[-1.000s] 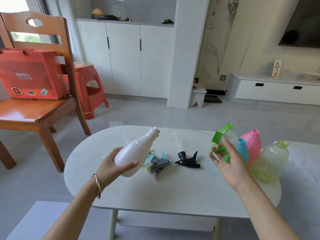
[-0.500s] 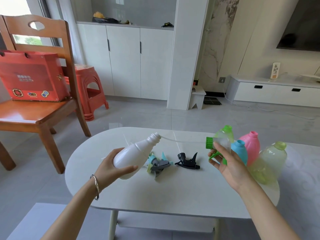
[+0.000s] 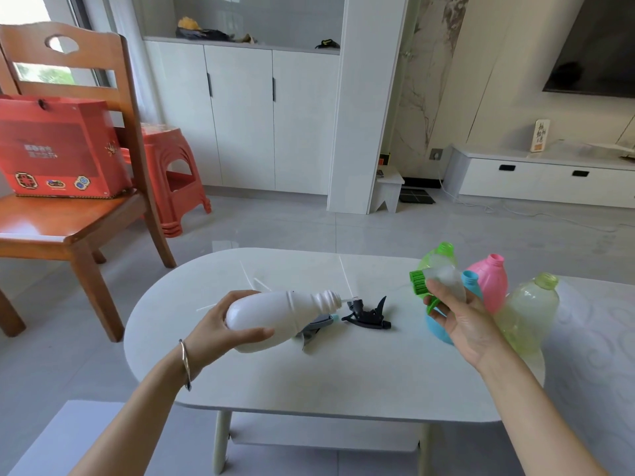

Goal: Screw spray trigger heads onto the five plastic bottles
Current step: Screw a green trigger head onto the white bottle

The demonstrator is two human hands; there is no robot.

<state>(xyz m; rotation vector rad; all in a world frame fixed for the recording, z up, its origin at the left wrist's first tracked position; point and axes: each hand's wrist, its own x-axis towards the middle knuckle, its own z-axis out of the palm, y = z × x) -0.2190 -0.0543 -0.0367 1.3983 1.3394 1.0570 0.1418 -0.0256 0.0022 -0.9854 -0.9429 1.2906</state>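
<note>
Her left hand [image 3: 220, 329] is wrapped around the white bottle [image 3: 275, 319], held on its side above the counter [image 3: 309, 379], neck towards the green trigger head [image 3: 427, 286] clasped in her right hand [image 3: 464, 321]. The black trigger head [image 3: 367, 312] lies between; no label on any bottle is readable, the red box [image 3: 58, 149] print too blurred
</note>
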